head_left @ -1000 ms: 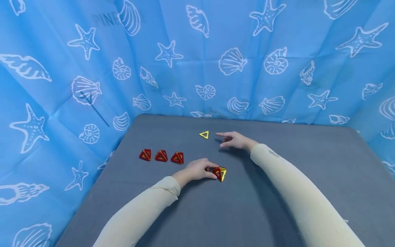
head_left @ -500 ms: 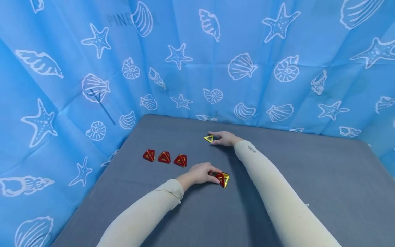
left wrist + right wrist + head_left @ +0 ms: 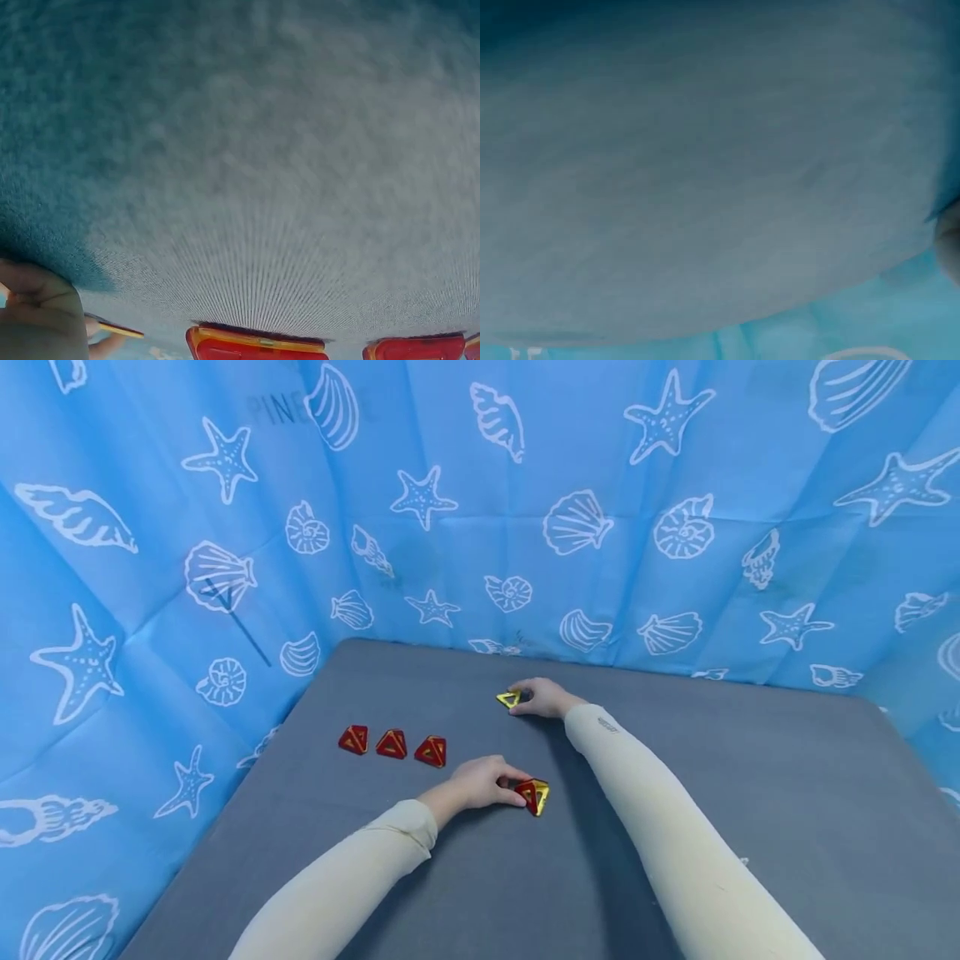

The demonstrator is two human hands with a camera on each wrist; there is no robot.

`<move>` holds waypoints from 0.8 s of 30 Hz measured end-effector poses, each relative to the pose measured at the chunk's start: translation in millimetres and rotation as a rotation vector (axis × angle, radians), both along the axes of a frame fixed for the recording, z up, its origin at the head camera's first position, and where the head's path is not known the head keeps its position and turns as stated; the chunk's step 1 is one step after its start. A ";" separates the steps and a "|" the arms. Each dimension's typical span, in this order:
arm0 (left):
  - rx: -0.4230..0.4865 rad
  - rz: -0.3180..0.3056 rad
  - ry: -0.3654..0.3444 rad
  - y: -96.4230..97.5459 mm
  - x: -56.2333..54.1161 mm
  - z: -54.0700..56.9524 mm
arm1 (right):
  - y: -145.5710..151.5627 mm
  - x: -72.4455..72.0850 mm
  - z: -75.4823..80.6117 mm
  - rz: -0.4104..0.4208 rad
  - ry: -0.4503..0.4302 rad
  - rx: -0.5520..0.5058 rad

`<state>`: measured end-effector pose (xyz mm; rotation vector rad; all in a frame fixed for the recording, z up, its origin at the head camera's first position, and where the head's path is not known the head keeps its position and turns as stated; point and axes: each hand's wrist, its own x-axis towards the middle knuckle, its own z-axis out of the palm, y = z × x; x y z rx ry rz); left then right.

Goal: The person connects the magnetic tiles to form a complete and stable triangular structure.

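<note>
In the head view my left hand (image 3: pixel 480 781) grips a small pyramid (image 3: pixel 532 795) of red and yellow triangular tiles between thumb and fingers, close over the grey table. Farther back, my right hand (image 3: pixel 546 697) pinches a flat yellow triangular tile (image 3: pixel 503 699) with a hollow centre, its thumb and fingers at the tile's right side. The left wrist view catches part of my left hand (image 3: pixel 41 315) at lower left, while the pyramid it holds is hidden there. Only a dark sliver of my right hand (image 3: pixel 949 240) enters the right wrist view.
Three red-and-yellow shapes, left (image 3: pixel 353 739), middle (image 3: pixel 392 743) and right (image 3: pixel 431 750), form a row left of my hands. The grey table (image 3: pixel 750 760) ends at the back against a blue curtain (image 3: pixel 465 552) with white shell and starfish prints.
My right hand has moved left to the yellow triangular tile and taken hold of it. My left hand keeps its grip on the pyramid, nearly in place. The head view has shifted slightly.
</note>
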<state>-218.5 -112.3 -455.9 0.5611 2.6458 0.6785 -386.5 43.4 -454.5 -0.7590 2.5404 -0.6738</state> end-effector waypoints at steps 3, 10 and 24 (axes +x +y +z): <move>0.008 0.016 0.003 -1.6 2.2 -3.4 | 6.2 8.8 1.6 0.018 0.022 -0.022; 0.024 0.040 0.016 -6.9 2.3 -4.4 | 18.9 24.6 8.7 -0.079 -0.028 -0.122; 0.004 0.010 0.019 2.9 1.8 -0.3 | 56.6 64.9 13.3 -0.261 -0.223 -0.345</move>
